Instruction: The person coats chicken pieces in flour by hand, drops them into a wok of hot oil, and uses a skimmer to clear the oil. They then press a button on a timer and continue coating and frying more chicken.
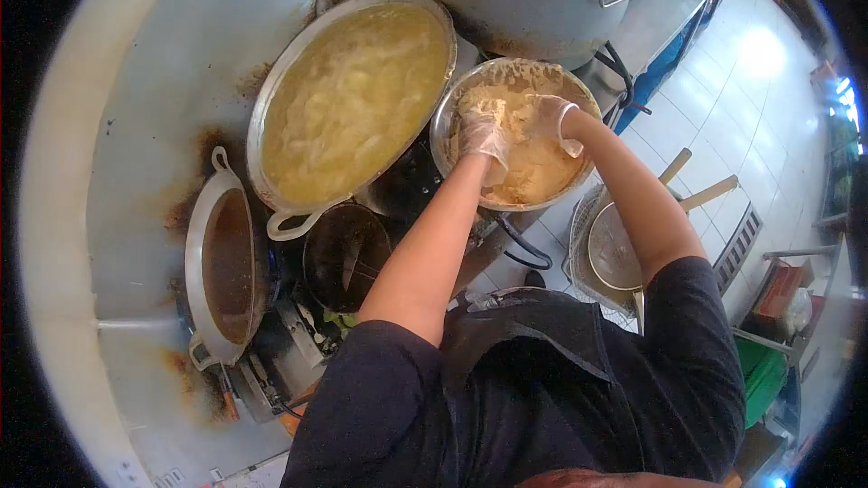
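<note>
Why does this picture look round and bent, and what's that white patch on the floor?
Head view: a wide lens curves the edges inside a dark round border; glare washes out the tiled floor at upper right; the bowl and wok in the middle are evenly lit and fairly sharp.

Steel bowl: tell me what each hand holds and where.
Left hand clutches a clump of pale dough in its fingers; right hand is sunk in the dough, grip unclear.

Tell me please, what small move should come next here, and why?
Probably lift a small portion toward the wok: both gloved hands, left hand and right hand, are pressed into the pale mixture in the metal bowl, and the wok beside it is bubbling.
</note>
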### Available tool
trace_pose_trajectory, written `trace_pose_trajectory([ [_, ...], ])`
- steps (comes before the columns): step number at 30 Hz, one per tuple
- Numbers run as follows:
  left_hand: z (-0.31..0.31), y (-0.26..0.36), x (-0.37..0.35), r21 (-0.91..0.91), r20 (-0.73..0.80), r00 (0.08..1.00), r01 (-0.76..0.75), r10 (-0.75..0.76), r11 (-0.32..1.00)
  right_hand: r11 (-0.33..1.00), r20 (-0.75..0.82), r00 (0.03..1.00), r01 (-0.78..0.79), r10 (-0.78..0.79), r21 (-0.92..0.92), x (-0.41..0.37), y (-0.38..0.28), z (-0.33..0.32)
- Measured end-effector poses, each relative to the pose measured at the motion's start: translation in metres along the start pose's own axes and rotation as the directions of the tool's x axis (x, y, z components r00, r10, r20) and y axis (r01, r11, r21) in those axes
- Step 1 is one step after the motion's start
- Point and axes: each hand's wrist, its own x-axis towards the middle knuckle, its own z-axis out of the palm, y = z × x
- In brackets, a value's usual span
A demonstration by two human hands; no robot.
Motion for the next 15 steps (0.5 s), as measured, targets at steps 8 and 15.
trace_pose_trajectory([
  [8,-0.002,-0.019,0.020,0.114,-0.095,0.995,-0.031,0.042,0.993,0.821,-0.304,0.932,-0.012,-0.198,-0.571,-0.019,0.016,0.002],
  [15,0.004,-0.051,0.055,0.945,0.256,0.909,-0.307,0.329,0.112,0.872,-0.142,0.989,-0.097,0.032,-0.479,-0.011,-0.035,0.000],
])
